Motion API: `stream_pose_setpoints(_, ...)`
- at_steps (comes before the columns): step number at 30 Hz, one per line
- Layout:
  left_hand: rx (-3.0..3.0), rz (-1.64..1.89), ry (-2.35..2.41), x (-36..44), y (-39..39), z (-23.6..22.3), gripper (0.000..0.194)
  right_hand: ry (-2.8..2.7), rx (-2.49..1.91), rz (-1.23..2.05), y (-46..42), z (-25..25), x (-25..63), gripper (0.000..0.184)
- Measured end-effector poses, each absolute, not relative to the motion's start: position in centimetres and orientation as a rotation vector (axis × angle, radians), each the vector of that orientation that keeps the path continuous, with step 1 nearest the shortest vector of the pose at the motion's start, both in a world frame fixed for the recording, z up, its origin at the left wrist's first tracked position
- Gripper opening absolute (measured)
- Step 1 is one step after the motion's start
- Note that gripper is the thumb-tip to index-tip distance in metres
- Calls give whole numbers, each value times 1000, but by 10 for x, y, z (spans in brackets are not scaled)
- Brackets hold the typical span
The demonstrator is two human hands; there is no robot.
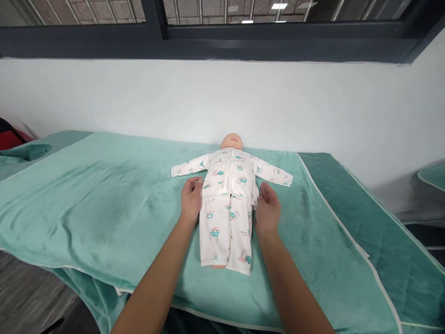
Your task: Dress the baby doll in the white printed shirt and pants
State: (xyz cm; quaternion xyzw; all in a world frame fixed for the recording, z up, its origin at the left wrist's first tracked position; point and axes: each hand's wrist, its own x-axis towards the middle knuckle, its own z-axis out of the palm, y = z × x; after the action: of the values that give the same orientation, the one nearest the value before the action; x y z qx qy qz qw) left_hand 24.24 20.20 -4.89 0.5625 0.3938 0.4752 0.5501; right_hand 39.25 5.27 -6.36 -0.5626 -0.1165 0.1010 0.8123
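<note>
A baby doll (232, 140) lies on its back, its head toward the wall. It wears a white printed baby shirt (229, 171), closed down the front, with both sleeves spread outward. Matching baby pants (215, 232) cover its legs, and a bit of foot shows below one cuff. My left hand (191, 198) is closed at the shirt's left side, near the hem, fingers curled against the cloth. On the other side my right hand (269, 208) is closed at the shirt's right edge by the waist. The fingertips' grip on the cloth is partly hidden.
A light green plush blanket (114, 199) with pale piping covers the table under the doll. Darker green cloth (368, 218) lies at the right. Behind stand a white wall (208, 102) and a dark window frame (278, 44). A red and black item (12, 137) sits far left.
</note>
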Motion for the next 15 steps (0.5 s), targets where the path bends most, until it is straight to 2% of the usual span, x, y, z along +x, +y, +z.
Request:
stream_pose_setpoints(3,1295,1139,936,242,201,-47,40,-205,-1152,158,50,-64,397,37)
stream_pose_setpoints(9,1379,1193,960,236,192,-44,28,-172,-1152,216,51,-55,394,40)
stream_pose_setpoints(15,1581,1335,911,194,142,-19,34,-172,-1151,209,52,-54,393,36)
